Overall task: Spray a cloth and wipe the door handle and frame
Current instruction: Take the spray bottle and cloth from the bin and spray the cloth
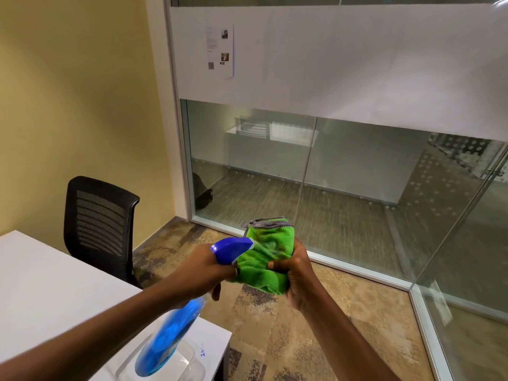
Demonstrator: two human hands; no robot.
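My left hand (204, 270) grips a blue spray bottle (170, 334) around its neck, and the purple-blue nozzle (231, 250) points right at the cloth. A bunched green cloth (264, 257) with a grey edge is clutched in my right hand (298, 276), held upright just right of the nozzle and almost touching it. Both hands hover over the carpet in the middle of the view. A glass door (472, 243) stands at the far right, with a small metal fitting (494, 173) on its edge. I see no handle clearly.
A white table (41, 284) fills the lower left, with a clear plastic container (189, 358) on its corner. A black mesh chair (99, 224) stands behind it by the yellow wall. A glass partition (316, 171) with a frosted band and a taped paper (220, 50) faces me.
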